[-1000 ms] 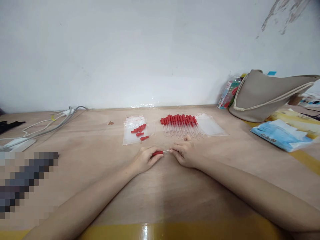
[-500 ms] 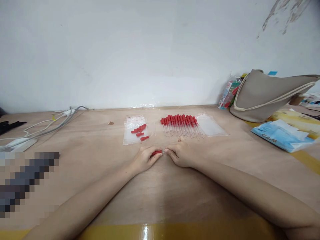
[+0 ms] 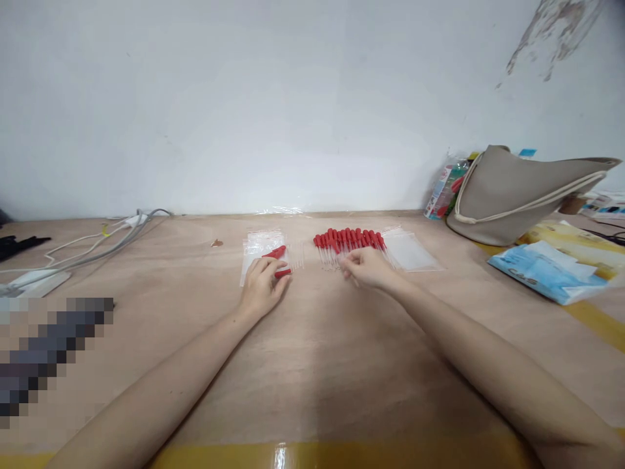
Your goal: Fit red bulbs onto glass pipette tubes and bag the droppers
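Note:
My left hand [image 3: 261,286] is over a clear plastic bag [image 3: 248,246], its thumb and index finger apart around a loose red rubber bulb [image 3: 282,273]. Another red bulb [image 3: 277,252] lies just beyond the fingers. Pinched in my right hand [image 3: 367,267] is a dropper [image 3: 334,243] with a red bulb; its thin tube is partly hidden by the fingers. It overlaps a row of similar red-bulbed droppers [image 3: 359,234] lying side by side, tubes toward me. Several thin clear tubes [image 3: 297,254] lie between the bag and that row.
A second clear bag [image 3: 415,251] lies right of the row. Farther right are a blue tissue pack [image 3: 541,270], a grey bag [image 3: 517,195] and a plastic bottle [image 3: 442,189]. Cables [image 3: 117,238] run along the left. A white wall [image 3: 293,117] closes the back.
My hands have moved apart from the middle. The right one has carried the red-bulbed dropper to the row; the left one has moved back to the loose bulbs.

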`<state>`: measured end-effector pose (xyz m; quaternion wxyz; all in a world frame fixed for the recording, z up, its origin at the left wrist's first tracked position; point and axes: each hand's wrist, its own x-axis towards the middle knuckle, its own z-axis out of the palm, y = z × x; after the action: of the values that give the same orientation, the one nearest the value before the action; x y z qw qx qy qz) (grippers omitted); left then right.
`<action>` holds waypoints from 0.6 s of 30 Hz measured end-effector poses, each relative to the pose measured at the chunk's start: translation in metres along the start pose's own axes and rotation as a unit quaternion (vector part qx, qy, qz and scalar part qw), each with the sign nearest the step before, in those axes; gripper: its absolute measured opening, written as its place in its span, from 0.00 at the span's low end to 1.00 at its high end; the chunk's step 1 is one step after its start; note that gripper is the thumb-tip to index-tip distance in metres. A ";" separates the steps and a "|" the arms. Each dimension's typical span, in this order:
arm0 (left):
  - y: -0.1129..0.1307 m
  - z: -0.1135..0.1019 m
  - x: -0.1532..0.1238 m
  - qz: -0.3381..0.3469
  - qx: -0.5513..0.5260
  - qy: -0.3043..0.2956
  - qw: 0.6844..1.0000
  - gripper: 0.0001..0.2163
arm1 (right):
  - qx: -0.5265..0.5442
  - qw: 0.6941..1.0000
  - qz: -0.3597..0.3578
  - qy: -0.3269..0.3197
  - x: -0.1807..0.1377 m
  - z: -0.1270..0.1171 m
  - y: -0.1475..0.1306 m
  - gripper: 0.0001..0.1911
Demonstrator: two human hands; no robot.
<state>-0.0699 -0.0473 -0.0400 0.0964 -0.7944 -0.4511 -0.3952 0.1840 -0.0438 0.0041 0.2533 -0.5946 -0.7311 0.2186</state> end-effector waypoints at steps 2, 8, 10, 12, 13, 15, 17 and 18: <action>-0.004 0.002 0.000 -0.023 0.016 -0.014 0.999 0.10 | -0.017 0.994 0.070 0.087 0.016 -0.010 0.014 0.14; -0.004 0.005 -0.001 -0.078 0.007 -0.082 0.994 0.11 | -0.129 0.956 0.169 0.201 0.040 -0.018 0.046 0.12; -0.005 0.006 0.000 -0.085 0.006 -0.097 0.992 0.10 | -0.145 0.954 0.174 0.195 0.042 -0.015 0.051 0.12; -0.006 0.007 0.000 -0.086 0.007 -0.103 0.991 0.09 | -0.155 0.953 0.178 0.189 0.042 -0.012 0.054 0.14; -0.007 0.007 0.000 -0.085 0.009 -0.103 0.991 0.09 | -0.158 0.953 0.180 0.187 0.043 -0.011 0.055 0.15; -0.007 0.007 0.000 -0.079 0.011 -0.095 0.992 0.09 | -0.161 0.953 0.177 0.184 0.043 -0.010 0.057 0.16; -0.008 0.008 -0.001 -0.065 0.007 -0.082 0.994 0.09 | -0.169 0.953 0.159 0.197 0.041 -0.008 0.055 0.16; -0.007 0.008 -0.002 -0.057 0.004 -0.075 0.995 0.09 | -0.175 0.951 0.140 0.211 0.040 -0.005 0.053 0.15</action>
<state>-0.0721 -0.0403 -0.0480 0.0423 -0.7943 -0.5035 -0.3374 0.2206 0.0058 -0.0205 0.2605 -0.7589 -0.5967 -0.0103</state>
